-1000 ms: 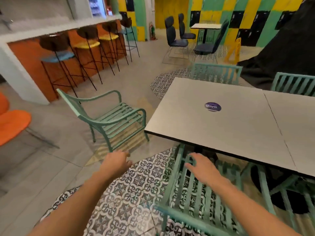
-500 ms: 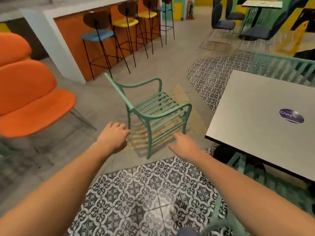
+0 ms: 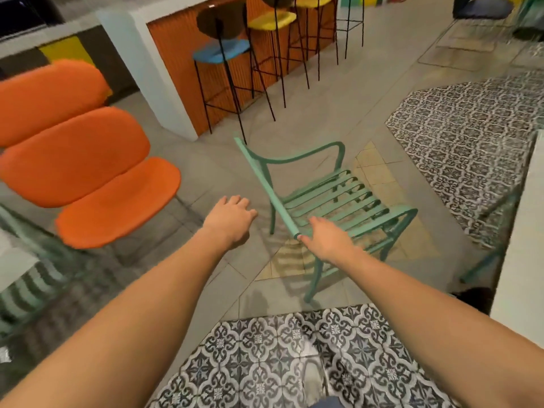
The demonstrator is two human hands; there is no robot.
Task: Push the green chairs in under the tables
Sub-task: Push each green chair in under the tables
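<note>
Both hands reach for the slatted mint-green metal chair (image 3: 329, 198).
Right hand (image 3: 328, 241) touches its tubular backrest end, grip unclear; left hand (image 3: 232, 220) hovers beside it, loosely spread.

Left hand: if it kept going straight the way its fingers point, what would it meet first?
Probably the top rail of the green chair, just ahead and to the right of the left hand. Depth is unclear, so it might pass over bare floor first.

I see an evenly lit indoor scene under soft warm light. The green chair (image 3: 323, 201) casts a faint striped shadow toward six o'clock. Wide-angle bending curves the edges, and motion blur smears the nine o'clock and three o'clock margins.
</note>
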